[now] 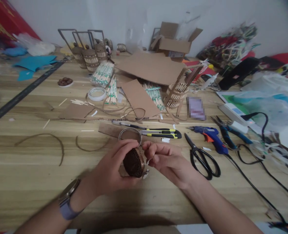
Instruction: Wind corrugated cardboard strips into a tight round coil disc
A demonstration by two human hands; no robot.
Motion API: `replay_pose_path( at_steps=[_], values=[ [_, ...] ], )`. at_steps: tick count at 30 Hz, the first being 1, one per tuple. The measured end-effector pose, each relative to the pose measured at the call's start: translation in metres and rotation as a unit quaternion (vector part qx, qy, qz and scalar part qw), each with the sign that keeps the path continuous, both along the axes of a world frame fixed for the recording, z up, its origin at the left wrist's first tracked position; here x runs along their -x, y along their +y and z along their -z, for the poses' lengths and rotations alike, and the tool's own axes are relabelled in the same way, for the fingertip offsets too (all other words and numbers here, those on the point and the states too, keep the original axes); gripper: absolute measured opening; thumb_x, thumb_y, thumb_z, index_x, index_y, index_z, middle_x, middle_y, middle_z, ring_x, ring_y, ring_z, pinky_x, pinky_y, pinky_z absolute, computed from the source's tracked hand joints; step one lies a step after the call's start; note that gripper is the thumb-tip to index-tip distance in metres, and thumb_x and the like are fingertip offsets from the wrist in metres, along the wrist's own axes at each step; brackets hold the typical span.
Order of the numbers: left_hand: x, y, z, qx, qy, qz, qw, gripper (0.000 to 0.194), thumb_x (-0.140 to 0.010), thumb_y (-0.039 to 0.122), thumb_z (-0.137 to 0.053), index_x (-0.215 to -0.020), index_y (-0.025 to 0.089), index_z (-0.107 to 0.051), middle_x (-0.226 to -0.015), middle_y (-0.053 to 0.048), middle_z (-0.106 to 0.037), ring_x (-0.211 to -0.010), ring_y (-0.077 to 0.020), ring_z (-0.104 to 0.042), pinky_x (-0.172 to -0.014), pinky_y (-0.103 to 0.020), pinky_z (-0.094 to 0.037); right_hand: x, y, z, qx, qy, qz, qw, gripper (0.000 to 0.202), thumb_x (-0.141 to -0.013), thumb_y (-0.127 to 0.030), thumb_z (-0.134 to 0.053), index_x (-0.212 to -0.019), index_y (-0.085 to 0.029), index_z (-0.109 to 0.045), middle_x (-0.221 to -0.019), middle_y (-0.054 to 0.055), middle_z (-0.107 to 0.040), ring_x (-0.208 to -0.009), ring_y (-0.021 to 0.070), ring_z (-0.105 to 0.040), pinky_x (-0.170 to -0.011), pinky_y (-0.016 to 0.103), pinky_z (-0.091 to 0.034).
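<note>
Dark woven disc (133, 163) sits clenched in the left hand (111, 169) near the table's front edge; the right hand (167, 159) pinches its white strip (149, 160), likely needing a steady pull.

A wide desk (24, 182) of pale wood with long grain lines fills most of the view, and its near edge runs along the bottom. Behind the far edge stands a plain white wall (124, 16), bare and evenly lit by soft light without hard shadows. At the far left corner a red cloth with yellow marks (2, 18) leans against the wall. A dark strip (19, 96) crosses the left part of the desk at a slant.
</note>
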State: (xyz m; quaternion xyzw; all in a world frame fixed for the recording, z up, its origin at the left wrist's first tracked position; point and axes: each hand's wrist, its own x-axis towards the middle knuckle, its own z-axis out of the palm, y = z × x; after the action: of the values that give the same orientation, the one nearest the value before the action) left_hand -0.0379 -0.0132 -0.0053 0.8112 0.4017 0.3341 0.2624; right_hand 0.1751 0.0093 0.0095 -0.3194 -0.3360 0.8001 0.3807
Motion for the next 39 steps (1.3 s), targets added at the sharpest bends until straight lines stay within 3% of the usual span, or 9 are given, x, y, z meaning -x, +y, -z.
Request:
replay_pose_path(
  at_steps=[4, 12, 27, 34, 39],
  values=[
    [0.0004, 0.0002, 0.0007, -0.028, 0.016, 0.008, 0.999, 0.07, -0.077, 0.022, -0.074, -0.137, 0.023, -0.04, -0.135, -0.015, -0.057, -0.124, -0.0305, -0.058, -0.105, -0.044, -0.05, -0.0008, 0.0, -0.0034, 0.006, -0.012, -0.02, 1.0, 0.024, -0.061, -0.031, -0.094, -0.069, -0.02, -0.074, -0.097, 0.002, -0.061, -0.089, 0.0152, -0.055, -0.074, 0.025, -0.041],
    [-0.0001, 0.0005, 0.0031, -0.037, 0.025, 0.01, 0.999, 0.07, -0.077, 0.021, -0.073, -0.138, 0.023, -0.039, -0.134, -0.015, -0.057, -0.123, -0.0308, -0.059, -0.104, -0.044, -0.051, 0.0033, -0.0017, -0.0022, -0.007, -0.014, -0.037, 0.999, 0.024, -0.064, -0.033, -0.092, -0.069, -0.021, -0.072, -0.077, -0.002, -0.056, -0.076, 0.0133, -0.051, -0.073, 0.025, -0.041],
    [-0.0017, -0.0003, 0.0054, -0.042, 0.02, 0.03, 0.998, 0.071, -0.078, 0.022, -0.075, -0.138, 0.021, -0.038, -0.135, -0.015, -0.056, -0.124, -0.0288, -0.057, -0.106, -0.042, -0.05, 0.0083, -0.0055, -0.002, -0.059, -0.052, -0.006, 0.997, 0.023, -0.067, -0.032, -0.09, -0.07, -0.02, -0.07, -0.084, -0.001, -0.056, -0.077, 0.0131, -0.054, -0.067, 0.024, -0.045],
    [-0.0014, -0.0013, 0.0033, -0.02, 0.011, 0.021, 1.0, 0.074, -0.074, 0.022, -0.077, -0.137, 0.022, -0.04, -0.133, -0.013, -0.057, -0.122, -0.0285, -0.059, -0.104, -0.041, -0.05, 0.0084, -0.0065, 0.0039, -0.152, -0.09, 0.003, 0.984, 0.027, -0.071, -0.038, -0.087, -0.079, -0.02, -0.068, -0.094, 0.001, -0.053, -0.081, 0.0132, -0.055, -0.066, 0.024, -0.047],
    [-0.0019, -0.0035, 0.0031, -0.002, -0.006, 0.007, 1.0, 0.077, -0.071, 0.025, -0.079, -0.137, 0.023, -0.04, -0.131, -0.012, -0.058, -0.119, -0.0283, -0.06, -0.102, -0.041, -0.052, 0.0054, -0.0076, 0.0054, -0.286, -0.186, 0.021, 0.94, 0.026, -0.081, -0.044, -0.079, -0.091, -0.023, -0.068, -0.108, 0.004, -0.054, -0.076, 0.012, -0.053, -0.065, 0.026, -0.047]
  ],
)
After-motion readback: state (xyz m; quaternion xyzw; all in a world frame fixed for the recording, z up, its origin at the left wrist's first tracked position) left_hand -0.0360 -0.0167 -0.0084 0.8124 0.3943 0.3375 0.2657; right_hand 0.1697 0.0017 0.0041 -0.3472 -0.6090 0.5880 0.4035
